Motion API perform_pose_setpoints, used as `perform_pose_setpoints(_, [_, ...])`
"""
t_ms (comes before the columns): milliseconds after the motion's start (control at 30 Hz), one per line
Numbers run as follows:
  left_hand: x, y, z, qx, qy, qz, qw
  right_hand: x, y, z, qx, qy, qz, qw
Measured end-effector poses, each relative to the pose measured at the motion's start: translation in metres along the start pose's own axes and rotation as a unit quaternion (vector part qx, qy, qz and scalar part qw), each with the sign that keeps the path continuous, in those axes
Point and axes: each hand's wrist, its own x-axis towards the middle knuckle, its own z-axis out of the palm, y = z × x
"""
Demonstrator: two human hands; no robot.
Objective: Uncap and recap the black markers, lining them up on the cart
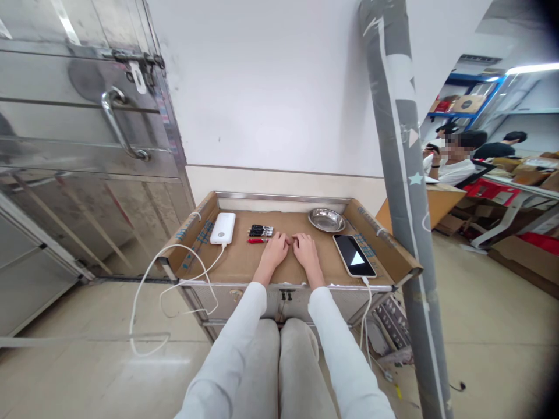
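Note:
My left hand (276,249) lies flat on the brown cardboard (240,265) covering the table, palm down. Just beyond its fingers on the left are several short black pieces with silvery ends (261,230) side by side, and a similar red piece (257,240) is nearest to the hand. My right hand (305,250) rests palm down beside it, fingertips close to those of the left. Neither hand holds anything visible. A shallow round metal dish (326,220) sits beyond the right hand, and a phone (354,256) with a cable lies to its right.
On the left of the table lies a white power bank (222,228); its white cable (151,273) loops over the edge. Raised cardboard sides (379,238) border the table. A tall grey wrapped roll (406,174) leans at the right. Behind it, people (458,157) sit at another table.

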Motion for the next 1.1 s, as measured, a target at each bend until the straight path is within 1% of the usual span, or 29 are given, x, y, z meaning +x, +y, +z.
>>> perform_pose_setpoints(600, [0.0002, -0.0026, 0.0021, -0.001, 0.001, 0.002, 1.0, 0.0012, 0.0036, 0.0019, 0.028, 0.004, 0.001, 1.0])
perform_pose_setpoints(800, [0.0008, -0.0035, 0.0035, 0.001, 0.004, 0.003, 1.0, 0.0026, 0.0054, 0.0037, 0.04, -0.005, 0.008, 0.999])
perform_pose_setpoints(1100, [-0.0004, 0.0, -0.0008, 0.001, -0.005, -0.003, 1.0, 0.0019, 0.0035, 0.0007, 0.03, -0.006, 0.01, 0.999])
